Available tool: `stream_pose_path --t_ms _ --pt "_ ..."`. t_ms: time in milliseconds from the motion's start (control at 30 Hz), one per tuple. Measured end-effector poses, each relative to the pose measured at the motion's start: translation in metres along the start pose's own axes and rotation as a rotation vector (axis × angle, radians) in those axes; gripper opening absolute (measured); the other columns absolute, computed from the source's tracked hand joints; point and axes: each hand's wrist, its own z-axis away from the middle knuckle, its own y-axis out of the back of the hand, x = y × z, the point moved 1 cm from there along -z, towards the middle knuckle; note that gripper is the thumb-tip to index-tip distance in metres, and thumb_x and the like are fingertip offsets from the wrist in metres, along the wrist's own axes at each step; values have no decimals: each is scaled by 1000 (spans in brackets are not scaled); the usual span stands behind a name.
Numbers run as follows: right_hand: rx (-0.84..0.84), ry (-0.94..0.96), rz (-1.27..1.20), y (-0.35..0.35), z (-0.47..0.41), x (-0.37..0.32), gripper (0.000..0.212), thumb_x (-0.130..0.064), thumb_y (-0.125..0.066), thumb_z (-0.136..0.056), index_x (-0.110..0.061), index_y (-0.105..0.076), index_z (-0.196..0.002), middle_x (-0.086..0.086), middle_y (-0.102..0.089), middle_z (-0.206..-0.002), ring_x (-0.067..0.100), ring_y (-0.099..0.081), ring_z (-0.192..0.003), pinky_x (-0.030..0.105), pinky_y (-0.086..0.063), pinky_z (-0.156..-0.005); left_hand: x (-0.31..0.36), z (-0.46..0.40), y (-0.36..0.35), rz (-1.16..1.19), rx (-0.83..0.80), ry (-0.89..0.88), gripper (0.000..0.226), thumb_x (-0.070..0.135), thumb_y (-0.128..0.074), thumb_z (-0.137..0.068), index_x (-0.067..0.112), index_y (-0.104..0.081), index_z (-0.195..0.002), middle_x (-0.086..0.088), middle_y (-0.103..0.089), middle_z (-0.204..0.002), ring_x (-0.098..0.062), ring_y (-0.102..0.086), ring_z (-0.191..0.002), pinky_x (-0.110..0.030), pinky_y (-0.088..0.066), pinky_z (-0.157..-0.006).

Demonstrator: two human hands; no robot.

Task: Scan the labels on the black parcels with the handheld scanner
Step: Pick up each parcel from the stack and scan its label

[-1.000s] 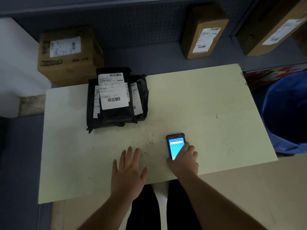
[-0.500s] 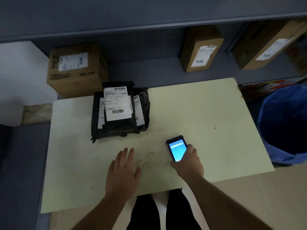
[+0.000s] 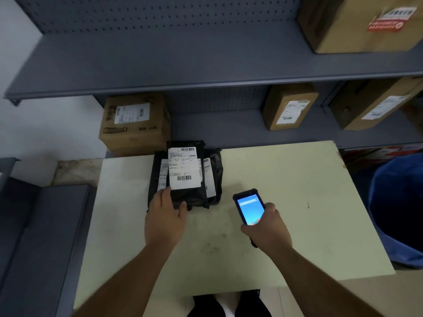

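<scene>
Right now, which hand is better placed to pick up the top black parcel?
Left. The left hand already rests on the top black parcel, while the right hand is occupied holding the scanner.

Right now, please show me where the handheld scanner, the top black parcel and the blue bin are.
handheld scanner [image 3: 249, 208], head view, on its lit screen.
top black parcel [image 3: 184, 170], head view, on its white label.
blue bin [image 3: 389, 179], head view, on its rim.

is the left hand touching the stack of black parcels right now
Touching. In the head view the left hand lies on the near edge of the black parcels, fingers overlapping the wrap.
</scene>
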Motion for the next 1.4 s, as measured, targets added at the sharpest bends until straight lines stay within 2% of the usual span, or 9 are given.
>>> stream_pose_path --t_ms 167,267,467,667,833,1067,1200,1333,1400 --pt "-15 35 10 6 1 -20 65 -30 -84 -70 -23 -43 -120 -2 -59 -105 25 -72 -82 40 -66 -61 11 -32 8 157 11 164 72 46 -64 -94 16 -38 -154 -12 -45 -154 -34 -47 -139 -54 -48 -106" --pt "-24 55 19 9 0 -30 62 -31 -82 -70 -23 -44 -119 -2 -59 -104 25 -72 -78 37 -61 -58 15 -47 6 236 -32 291 84 51 -65 -92 14 -31 -159 -14 -40 -157 -35 -43 -142 -55 -44 -110" --pt "-36 88 58 12 -5 -46 63 -32 -81 -72 -23 -44 -122 -3 -56 -106 26 -69 -84 37 -59 -60 20 -68 -3 331 -111 421 98 55 -71 -87 12 -25 -162 -14 -38 -161 -36 -42 -145 -54 -42 -111" --pt "-68 98 113 11 -7 -54 70 -36 -82 -68 -25 -44 -125 -5 -56 -106 28 -72 -82 41 -65 -65 26 -89 -13 464 -164 527 102 49 -85 -74 14 -34 -155 -12 -52 -149 -35 -57 -129 -46 -56 -91" --pt "-84 95 151 10 -6 -53 71 -40 -83 -68 -26 -43 -125 -5 -56 -111 26 -70 -88 47 -68 -75 29 -92 -24 384 -196 567 113 50 -91 -64 15 -31 -153 -14 -51 -145 -36 -53 -130 -49 -54 -97" --pt "-81 93 151 16 -7 -49 72 -40 -81 -70 -23 -44 -129 -4 -55 -111 26 -71 -87 47 -68 -76 32 -100 -32 285 -227 592 124 54 -93 -59 18 -23 -154 -18 -51 -142 -39 -53 -127 -54 -55 -97" --pt "-81 83 149 20 -8 -45 73 -39 -81 -71 -23 -44 -131 -4 -56 -111 26 -70 -88 47 -68 -76 34 -101 -33 257 -233 588 122 55 -93 -56 19 -25 -150 -17 -56 -140 -39 -54 -126 -54 -53 -97" --pt "-77 78 141 25 -8 -42 74 -39 -81 -72 -21 -44 -134 -3 -56 -111 27 -72 -88 45 -68 -76 38 -100 -31 212 -237 588 116 57 -92 -60 16 -29 -148 -17 -56 -140 -39 -50 -129 -46 -44 -88" --pt "-77 80 137 28 -8 -40 76 -39 -81 -73 -21 -43 -136 -3 -56 -112 27 -72 -89 44 -67 -76 39 -99 -30 217 -245 595 113 55 -91 -62 15 -31 -148 -18 -55 -141 -39 -49 -130 -46 -43 -88"
